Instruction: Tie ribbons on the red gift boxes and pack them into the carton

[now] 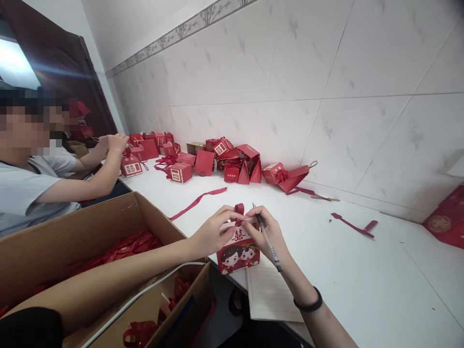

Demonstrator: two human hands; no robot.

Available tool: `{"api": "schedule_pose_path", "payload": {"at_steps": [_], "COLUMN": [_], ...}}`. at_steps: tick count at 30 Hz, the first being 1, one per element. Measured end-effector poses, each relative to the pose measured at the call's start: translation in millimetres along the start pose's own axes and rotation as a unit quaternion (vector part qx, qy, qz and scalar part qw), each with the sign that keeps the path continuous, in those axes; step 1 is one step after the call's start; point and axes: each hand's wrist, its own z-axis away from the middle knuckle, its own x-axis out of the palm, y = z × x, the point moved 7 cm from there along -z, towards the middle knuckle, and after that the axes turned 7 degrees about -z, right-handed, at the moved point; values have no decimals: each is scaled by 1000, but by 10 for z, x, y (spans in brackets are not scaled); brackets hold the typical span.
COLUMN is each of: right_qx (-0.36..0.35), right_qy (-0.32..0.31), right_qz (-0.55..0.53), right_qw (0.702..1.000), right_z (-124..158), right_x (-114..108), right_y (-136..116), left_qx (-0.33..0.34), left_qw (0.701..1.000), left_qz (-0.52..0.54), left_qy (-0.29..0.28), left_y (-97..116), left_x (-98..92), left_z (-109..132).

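Observation:
A red gift box [237, 259] with two cartoon figures and a white top panel with red characters stands upright at the table's near edge. Over its top, my left hand [216, 232] is closed, its fingertips pinching at the dark red ribbon [239, 209] that loops up there. My right hand [267, 234] meets it from the other side, thumb and fingertips also at the ribbon. A black-and-clear pen [268, 244] is tucked across the fingers of that hand, slanting down toward the wrist. The fingertips partly hide the ribbon's knot or fold.
Lined paper [270, 295] lies beside the box. A large cardboard box [145, 208] of red pieces stands left, with a smaller carton [197, 295] and white cable [145, 290]. Red boxes [205, 162] line the wall; loose ribbons [197, 200] lie around. A co-worker [83, 186] handles boxes at left.

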Motion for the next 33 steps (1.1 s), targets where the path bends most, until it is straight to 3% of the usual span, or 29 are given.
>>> {"api": "schedule_pose_path", "payload": {"at_steps": [4, 10, 21, 26, 28, 30, 33], "right_qx": [-14, -42, -78, -109, -110, -37, 64], "right_qy": [1, 2, 36, 51, 85, 103, 36], "right_qz": [23, 65, 118, 167, 188, 250, 307], "right_qw": [1000, 997, 989, 978, 972, 962, 949], "right_z": [31, 61, 82, 90, 121, 179, 358], "right_x": [-11, 0, 27, -149, -361, -620, -903], "right_y": [8, 17, 74, -63, -84, 40, 366], "left_qx": [8, 15, -73, -165, -193, -204, -206], "left_qw": [999, 999, 995, 985, 978, 960, 892], "left_qz": [10, -18, 48, 50, 64, 71, 116], "left_qy": [29, 25, 51, -4, 54, 177, 385], "left_y": [-40, -66, -272, -521, -602, -668, -762], "left_x": [5, -6, -57, -56, -252, -621, -1302], "left_z": [31, -2, 67, 264, 329, 421, 718]}}
